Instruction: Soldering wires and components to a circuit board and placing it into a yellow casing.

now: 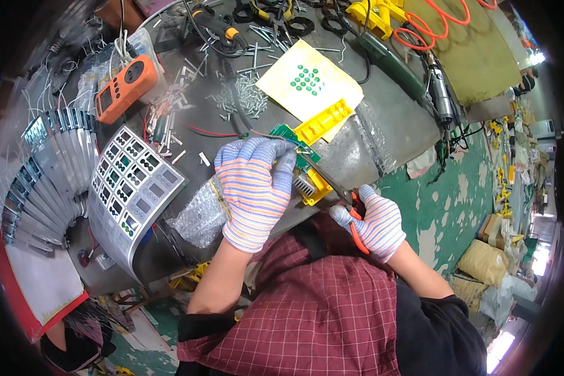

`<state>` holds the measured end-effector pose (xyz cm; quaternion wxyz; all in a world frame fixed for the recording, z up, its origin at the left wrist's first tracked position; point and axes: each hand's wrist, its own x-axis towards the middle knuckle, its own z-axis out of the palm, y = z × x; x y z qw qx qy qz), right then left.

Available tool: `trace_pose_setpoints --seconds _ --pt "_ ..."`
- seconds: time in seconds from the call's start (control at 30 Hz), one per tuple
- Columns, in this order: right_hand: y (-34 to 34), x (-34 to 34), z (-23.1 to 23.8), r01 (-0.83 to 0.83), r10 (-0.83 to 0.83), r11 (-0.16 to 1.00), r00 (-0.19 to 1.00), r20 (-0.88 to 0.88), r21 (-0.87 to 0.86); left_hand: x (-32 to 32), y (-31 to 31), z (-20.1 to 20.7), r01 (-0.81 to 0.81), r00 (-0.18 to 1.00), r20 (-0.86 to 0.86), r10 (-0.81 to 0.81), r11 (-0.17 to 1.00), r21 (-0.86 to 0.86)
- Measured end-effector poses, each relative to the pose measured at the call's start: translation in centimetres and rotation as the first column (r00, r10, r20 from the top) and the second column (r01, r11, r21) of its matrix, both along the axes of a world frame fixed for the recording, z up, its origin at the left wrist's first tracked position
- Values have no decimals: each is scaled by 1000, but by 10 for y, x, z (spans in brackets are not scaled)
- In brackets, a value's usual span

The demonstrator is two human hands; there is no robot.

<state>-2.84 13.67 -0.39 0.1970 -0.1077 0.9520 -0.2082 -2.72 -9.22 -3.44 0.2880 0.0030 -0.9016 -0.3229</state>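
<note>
My left hand (pixel 254 182), in a striped knit glove, has its fingers drawn together at a small green circuit board (pixel 286 133) with thin wires. The board sits against a yellow plastic housing (pixel 323 122), whose lower part extends toward the table's near edge. My right hand (pixel 376 222), gloved alike, is closed around the red-orange handles of long-nose pliers (pixel 332 183). Their narrow jaws reach up and left to the board's edge, close to my left fingertips. Whether the jaw tips grip a wire is too small to tell. A red wire (pixel 210 131) runs left from the board.
Bubble wrap (pixel 200 216) lies beside my left wrist. A sheet of printed labels (pixel 131 188), fanned display parts (pixel 56 150) and an orange meter (pixel 125 88) are at left. Loose screws (pixel 241 97), yellow paper with green dots (pixel 307 81) and a power screwdriver (pixel 442 94) lie farther back.
</note>
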Motion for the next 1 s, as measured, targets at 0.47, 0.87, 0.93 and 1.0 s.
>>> trace_pose_setpoints --seconds 0.47,0.87,0.93,1.0 --pt "-12 3 -5 25 -25 1000 1000 2 -7 2 0 -1 -14 1000 1 14 999 -30" --pt "-13 9 -11 22 -23 999 999 -44 -28 2 0 -1 -26 1000 -14 25 999 -39" --pt "-12 9 -13 3 -3 1000 998 -59 -4 2 0 0 -21 1000 -18 20 999 -38" --pt "-13 11 -13 16 -16 1000 999 -47 -14 2 1 0 -26 1000 -15 25 999 -47"
